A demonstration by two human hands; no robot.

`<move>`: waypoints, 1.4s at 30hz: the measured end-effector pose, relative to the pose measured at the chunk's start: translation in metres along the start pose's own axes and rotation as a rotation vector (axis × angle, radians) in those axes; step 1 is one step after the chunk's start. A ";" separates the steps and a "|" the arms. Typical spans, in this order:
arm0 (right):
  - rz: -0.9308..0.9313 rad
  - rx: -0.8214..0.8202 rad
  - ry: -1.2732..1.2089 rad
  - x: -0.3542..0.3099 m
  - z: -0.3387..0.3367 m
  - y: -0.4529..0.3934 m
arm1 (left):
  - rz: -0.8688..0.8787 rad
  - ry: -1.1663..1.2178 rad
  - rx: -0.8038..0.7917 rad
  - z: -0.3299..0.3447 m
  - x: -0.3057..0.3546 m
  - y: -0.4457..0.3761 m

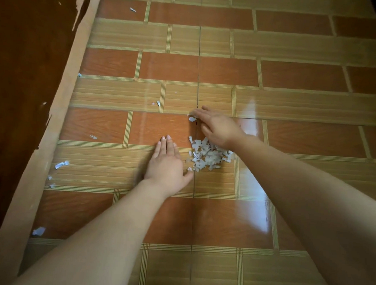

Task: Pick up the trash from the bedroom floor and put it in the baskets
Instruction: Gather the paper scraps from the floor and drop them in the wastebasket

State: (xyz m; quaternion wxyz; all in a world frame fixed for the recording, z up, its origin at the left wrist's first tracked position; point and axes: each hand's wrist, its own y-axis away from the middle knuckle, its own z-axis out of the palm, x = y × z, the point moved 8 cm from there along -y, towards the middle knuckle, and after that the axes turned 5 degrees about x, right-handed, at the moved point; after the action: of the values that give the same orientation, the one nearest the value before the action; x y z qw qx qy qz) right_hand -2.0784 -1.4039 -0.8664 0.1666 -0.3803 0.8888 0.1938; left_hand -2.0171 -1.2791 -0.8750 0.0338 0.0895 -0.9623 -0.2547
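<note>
A pile of small white paper scraps lies on the tiled floor between my two hands. My left hand rests flat on the floor just left of the pile, fingers straight and together, holding nothing. My right hand lies palm down beyond the pile, its heel touching the scraps, its fingertips beside a single scrap. Loose scraps lie further left, one beyond my hands, one to the side. No basket is in view.
A light baseboard strip runs along the left edge of the floor, beside dark wood. More scraps lie along it, one mid-way, one nearer me, one far away. Glossy orange and tan tiles stretch to the right.
</note>
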 end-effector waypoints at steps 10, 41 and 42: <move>-0.156 -0.078 0.108 -0.018 0.020 0.062 | -0.019 0.010 -0.001 0.000 0.001 0.001; 0.197 0.042 -0.241 -0.015 0.025 0.116 | -0.012 0.107 0.000 -0.006 -0.008 0.004; 0.195 0.041 -0.239 -0.015 0.023 0.119 | -0.006 0.145 0.015 -0.007 -0.009 0.005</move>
State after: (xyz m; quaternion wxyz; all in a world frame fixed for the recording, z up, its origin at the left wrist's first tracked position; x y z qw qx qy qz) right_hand -2.1531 -1.3083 -0.8536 0.2595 -0.2629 0.8992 0.2347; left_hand -2.0082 -1.2767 -0.8672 0.1020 0.1109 -0.9589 -0.2403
